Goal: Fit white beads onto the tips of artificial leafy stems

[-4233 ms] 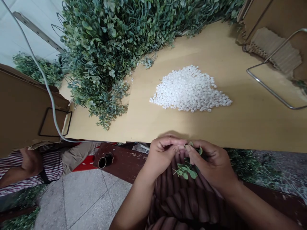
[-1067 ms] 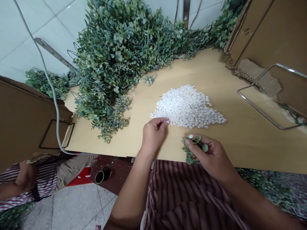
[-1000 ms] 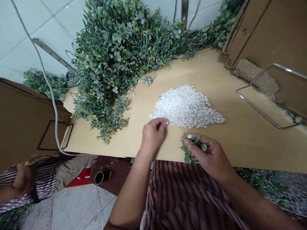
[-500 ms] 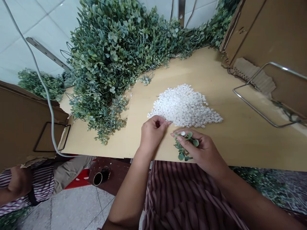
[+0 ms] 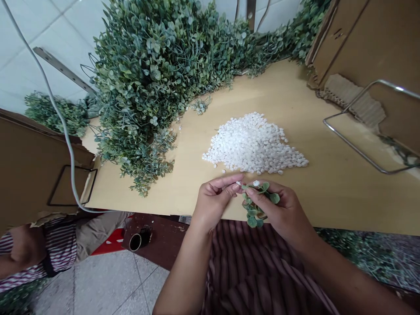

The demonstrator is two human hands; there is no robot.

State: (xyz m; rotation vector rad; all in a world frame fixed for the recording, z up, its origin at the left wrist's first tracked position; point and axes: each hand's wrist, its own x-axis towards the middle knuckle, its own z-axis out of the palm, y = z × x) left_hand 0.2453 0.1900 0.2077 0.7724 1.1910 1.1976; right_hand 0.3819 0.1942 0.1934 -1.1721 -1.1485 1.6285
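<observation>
Between thumb and fingers, my right hand (image 5: 278,201) grips an artificial leaf sprig (image 5: 254,212) whose round green leaves hang below the fingers. A small white bead-like piece (image 5: 256,183) sits on the sprig near my fingertips. My left hand (image 5: 215,197) pinches another small white bead-like piece (image 5: 238,183) at the sprig's left end, and the two hands' fingertips nearly meet there. Just beyond them lies a heap of the same white pieces (image 5: 251,142) on the tan tabletop (image 5: 190,188).
A large mound of artificial greenery (image 5: 154,74) covers the back left. Cardboard boxes (image 5: 367,48) stand on both sides, with a metal wire frame (image 5: 357,153) at right. A white cable (image 5: 62,118) hangs at left. Another person's arm (image 5: 26,249) shows at lower left, near a dark mug (image 5: 135,242).
My left hand has left the heap's near edge with a white piece and moved right and nearer to me, up to the sprig. My right hand has shifted slightly right and nearer.
</observation>
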